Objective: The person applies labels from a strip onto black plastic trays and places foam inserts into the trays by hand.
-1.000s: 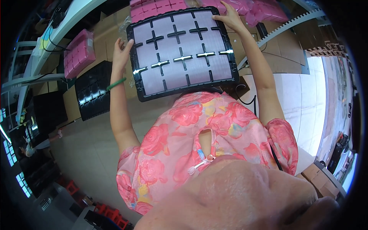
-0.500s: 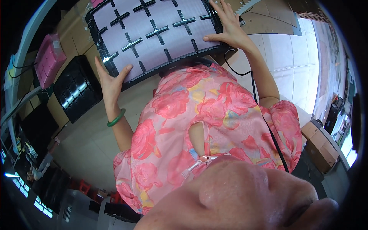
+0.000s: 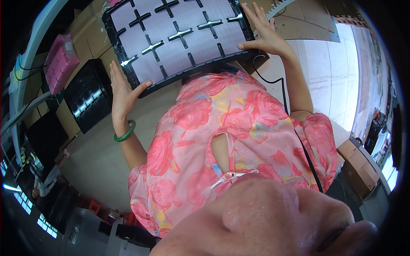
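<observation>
To the left of the left hand stands a pale curved frame, and brown cardboard spreads beyond that hand. Nearer the body lies dull beige floor, leading to red stools, gridded windows and a glowing light strip amid shadow. Right of the right hand, pale tiles shine brightly; a cardboard box sits nearer the body.

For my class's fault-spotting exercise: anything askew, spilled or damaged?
Nothing stands out: the left hand and right hand flank the black tray, which shows no spill or damage; its far edge is mostly unseen.
</observation>
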A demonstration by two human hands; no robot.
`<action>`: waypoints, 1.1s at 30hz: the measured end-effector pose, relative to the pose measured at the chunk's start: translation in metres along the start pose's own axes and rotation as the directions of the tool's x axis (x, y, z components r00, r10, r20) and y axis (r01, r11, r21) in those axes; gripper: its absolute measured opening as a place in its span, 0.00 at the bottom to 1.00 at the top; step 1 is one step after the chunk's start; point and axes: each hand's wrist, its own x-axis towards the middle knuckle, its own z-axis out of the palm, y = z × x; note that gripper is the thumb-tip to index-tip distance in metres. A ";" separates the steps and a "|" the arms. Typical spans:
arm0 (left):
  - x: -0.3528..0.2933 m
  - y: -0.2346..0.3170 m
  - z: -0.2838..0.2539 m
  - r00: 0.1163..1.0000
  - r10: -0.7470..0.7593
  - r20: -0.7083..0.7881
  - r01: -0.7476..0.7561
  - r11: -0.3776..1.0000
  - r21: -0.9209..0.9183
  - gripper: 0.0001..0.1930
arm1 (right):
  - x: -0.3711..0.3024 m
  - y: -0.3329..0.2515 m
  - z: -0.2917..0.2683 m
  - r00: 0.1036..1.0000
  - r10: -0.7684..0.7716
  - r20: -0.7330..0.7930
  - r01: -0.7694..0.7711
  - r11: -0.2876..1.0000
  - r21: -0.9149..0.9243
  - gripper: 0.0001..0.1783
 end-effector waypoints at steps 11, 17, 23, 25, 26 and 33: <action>0.013 -0.022 -0.003 0.997 0.053 0.061 -0.044 0.989 -0.138 0.69 | 0.007 0.016 0.008 0.978 -0.194 -0.072 0.186 0.977 -0.100 0.66; 0.014 -0.025 0.010 0.998 0.020 0.053 -0.014 0.993 -0.116 0.70 | 0.024 -0.005 0.019 0.950 -0.296 -0.099 0.280 0.948 -0.154 0.67; -0.001 -0.019 -0.003 0.998 -0.056 -0.002 0.056 0.998 0.036 0.61 | 0.007 0.000 0.002 0.912 -0.220 -0.347 0.082 0.925 -0.370 0.62; 0.003 0.002 -0.003 0.994 -0.075 0.082 0.097 0.948 -0.304 0.52 | 0.009 0.012 0.006 0.919 -0.207 -0.335 0.165 0.975 -0.148 0.62; -0.001 -0.003 0.009 0.990 -0.138 -0.022 0.124 0.938 -0.324 0.43 | 0.010 0.012 0.009 0.913 -0.172 -0.370 0.140 0.984 -0.111 0.61; -0.002 0.044 -0.009 0.888 -0.277 -0.366 -0.290 0.280 -0.915 0.20 | 0.017 0.000 0.007 0.888 -0.158 -0.432 0.187 0.982 0.025 0.55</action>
